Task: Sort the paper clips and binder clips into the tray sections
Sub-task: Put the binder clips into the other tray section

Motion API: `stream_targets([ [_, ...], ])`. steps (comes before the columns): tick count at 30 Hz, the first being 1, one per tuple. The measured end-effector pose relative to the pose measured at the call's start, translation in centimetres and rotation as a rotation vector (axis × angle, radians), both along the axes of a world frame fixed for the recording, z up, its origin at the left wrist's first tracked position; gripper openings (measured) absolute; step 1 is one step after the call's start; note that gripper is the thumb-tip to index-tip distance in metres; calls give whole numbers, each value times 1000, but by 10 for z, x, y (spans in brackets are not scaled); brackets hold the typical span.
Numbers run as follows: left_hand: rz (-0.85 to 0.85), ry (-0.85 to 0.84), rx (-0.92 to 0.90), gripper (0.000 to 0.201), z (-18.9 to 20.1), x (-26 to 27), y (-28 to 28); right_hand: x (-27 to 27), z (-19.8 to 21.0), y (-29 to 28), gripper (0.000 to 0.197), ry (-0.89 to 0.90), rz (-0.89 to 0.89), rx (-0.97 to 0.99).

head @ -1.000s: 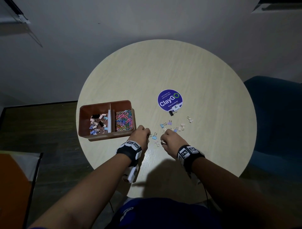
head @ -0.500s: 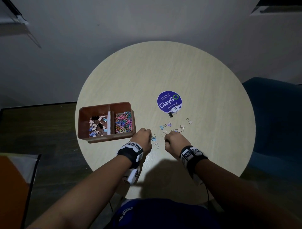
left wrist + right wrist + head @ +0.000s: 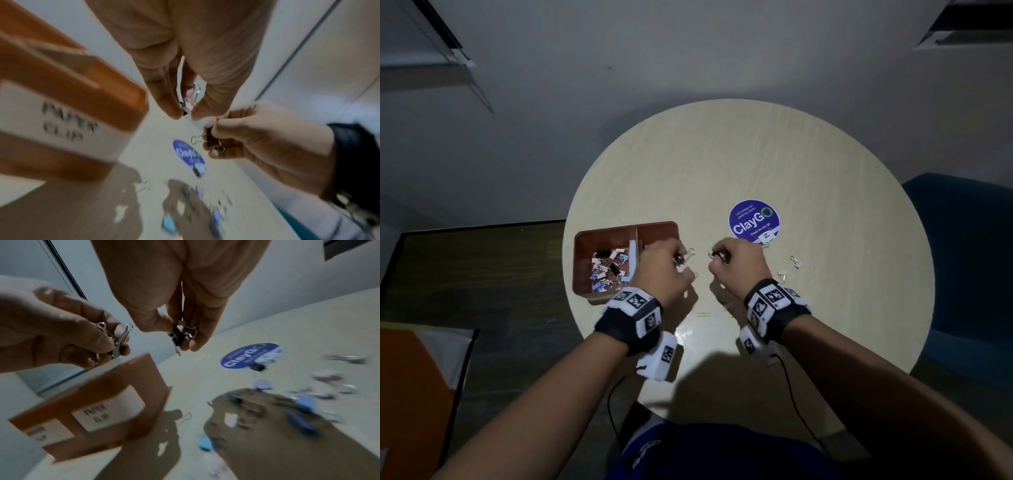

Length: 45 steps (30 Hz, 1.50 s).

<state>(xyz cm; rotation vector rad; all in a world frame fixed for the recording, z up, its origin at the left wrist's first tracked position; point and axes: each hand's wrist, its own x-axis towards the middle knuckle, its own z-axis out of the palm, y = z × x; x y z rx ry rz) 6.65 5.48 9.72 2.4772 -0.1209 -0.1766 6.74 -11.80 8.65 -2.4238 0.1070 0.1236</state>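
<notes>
A brown two-section tray point(image 3: 585, 260) stands at the table's left edge, with several binder clips point(image 3: 609, 270) in its left section. My left hand point(image 3: 681, 263) hovers over the tray's right section, hides it, and pinches a small bunch of binder clips point(image 3: 190, 100). My right hand point(image 3: 717, 258), just to the right and above the table, grips a black binder clip point(image 3: 179, 337). Both hands are raised off the table. A label reading PAPER CLIP point(image 3: 96, 415) is on the tray's front wall.
Loose binder clips point(image 3: 796, 262) lie on the round pale table point(image 3: 756, 154) to the right of my hands, more point(image 3: 306, 402) under my right wrist. A blue round ClayGO sticker point(image 3: 754, 221) marks the table's middle. A blue chair point(image 3: 962, 257) stands at the right.
Both hands have risen off the table with binder clips in their fingers. The left hand has moved over the tray, and the right hand has followed leftward.
</notes>
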Motion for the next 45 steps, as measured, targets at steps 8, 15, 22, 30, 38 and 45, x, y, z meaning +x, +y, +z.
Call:
stream_targets([
  [8,174,-5,199,27,23,15,104,26,23,115,27,-61,305,118],
  [15,159,9,216,28,18,8,112,27,4,96,21,-42,312,62],
  [22,-94,-25,151,12,15,-6,45,2,-25,-21,16,58,8,-18],
  [30,-374,176,258,18,-41,-14,-54,-39,-63,-117,33,201,-3,-296],
  [38,-406,334,487,59,-73,-17,-100,-36,-70,-146,84,329,131,-411],
  [45,-332,255,388,24,-87,-25,-110,-24,-78,-137,53,262,316,-410],
])
